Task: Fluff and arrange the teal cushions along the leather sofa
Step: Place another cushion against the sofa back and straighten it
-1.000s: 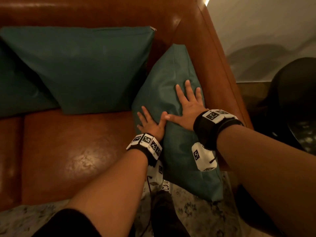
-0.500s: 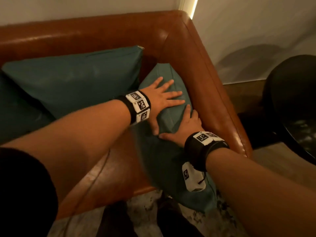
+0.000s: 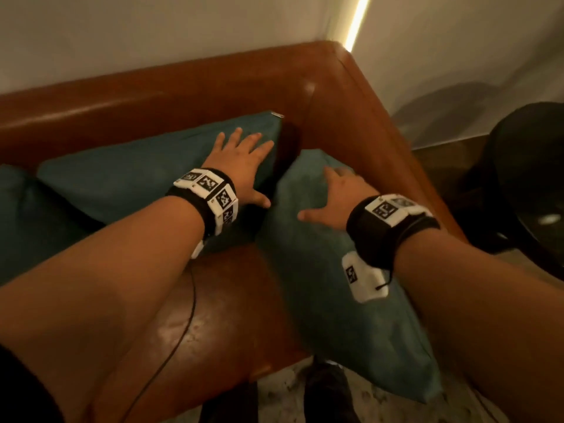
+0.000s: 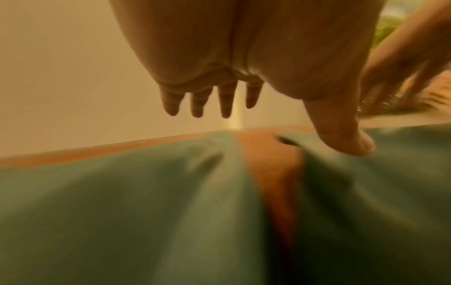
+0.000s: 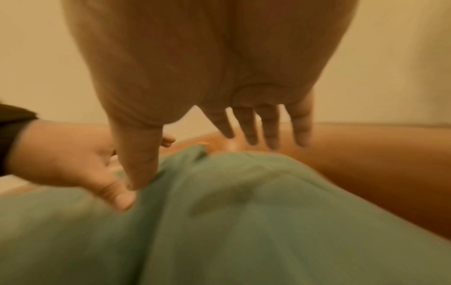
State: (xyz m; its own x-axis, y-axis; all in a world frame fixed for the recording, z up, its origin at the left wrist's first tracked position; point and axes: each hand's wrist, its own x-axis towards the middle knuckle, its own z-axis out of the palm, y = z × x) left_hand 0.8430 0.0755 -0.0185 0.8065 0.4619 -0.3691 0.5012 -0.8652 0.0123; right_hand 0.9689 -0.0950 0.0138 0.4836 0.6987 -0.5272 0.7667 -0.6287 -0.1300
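Note:
Two teal cushions show on the brown leather sofa (image 3: pixel 232 303). One cushion (image 3: pixel 128 184) leans against the backrest; my left hand (image 3: pixel 241 160) hovers over its right end with straight, spread fingers (image 4: pixel 197 104) and holds nothing. The other cushion (image 3: pixel 323 270) stands along the right armrest, its lower end hanging past the seat's front edge. My right hand (image 3: pixel 335 196) is open just above its upper part, fingers (image 5: pixel 268 127) spread, thumb near the fabric. A third teal cushion (image 3: pixel 21 221) lies at the far left.
The sofa's armrest (image 3: pixel 375 141) and backrest (image 3: pixel 137 99) meet at a corner against pale walls. A dark round chair or table (image 3: pixel 525 178) stands right of the armrest. A patterned rug (image 3: pixel 280 395) and my dark shoes (image 3: pixel 329 389) are below the seat's front edge.
My left hand left the armrest cushion and moved up-left over the backrest cushion. The right hand lifted slightly and slid up that armrest cushion. My view tilted upward.

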